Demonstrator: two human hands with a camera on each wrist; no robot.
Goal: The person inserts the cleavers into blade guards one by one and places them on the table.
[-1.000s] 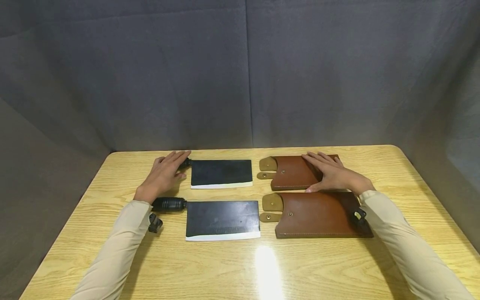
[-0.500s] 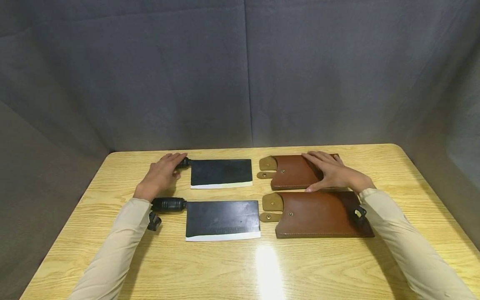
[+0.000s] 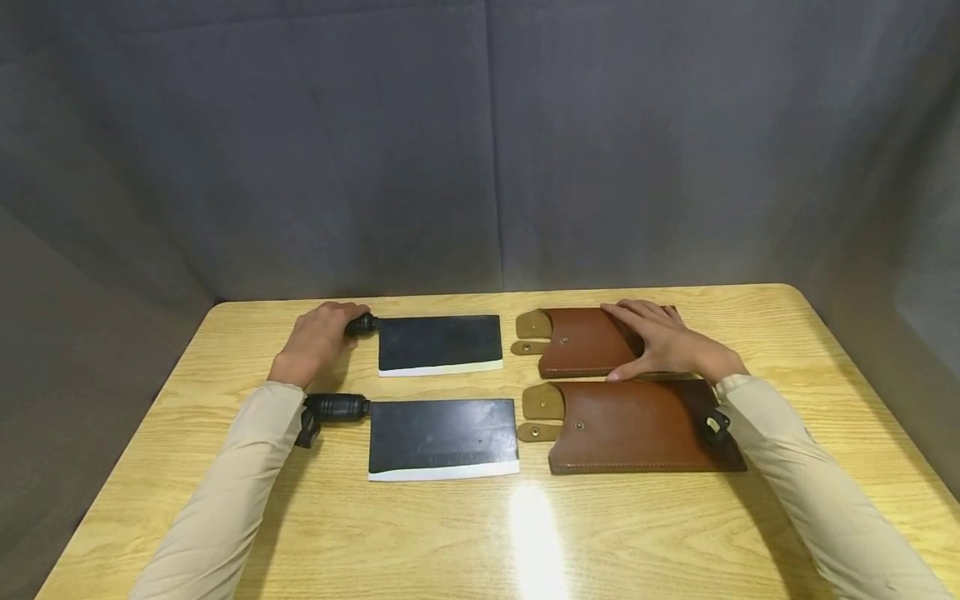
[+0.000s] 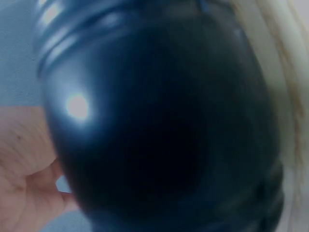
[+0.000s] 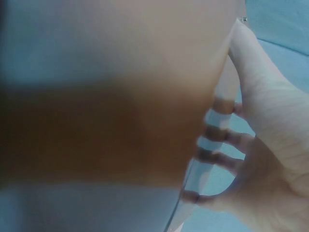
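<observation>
Clearly, we see the left hand [image 3: 318,337] curled round the black handle [image 3: 363,324] of the far cleaver [image 3: 438,343], whose blade lies on the counter [image 3: 420,533] and points to three o'clock, while the near cleaver [image 3: 442,433] lies at six o'clock from it. Also, we find the right hand [image 3: 660,340] open, with relaxed fingers spread across the far sheath [image 3: 581,342], at three o'clock from the far cleaver; the near sheath [image 3: 641,429] lies at its six o'clock, just beside.

Here's the far cleaver [image 3: 440,342], black, pale-edged, lying flat; right of it, the far sheath [image 3: 587,340], brown, flap open.
</observation>
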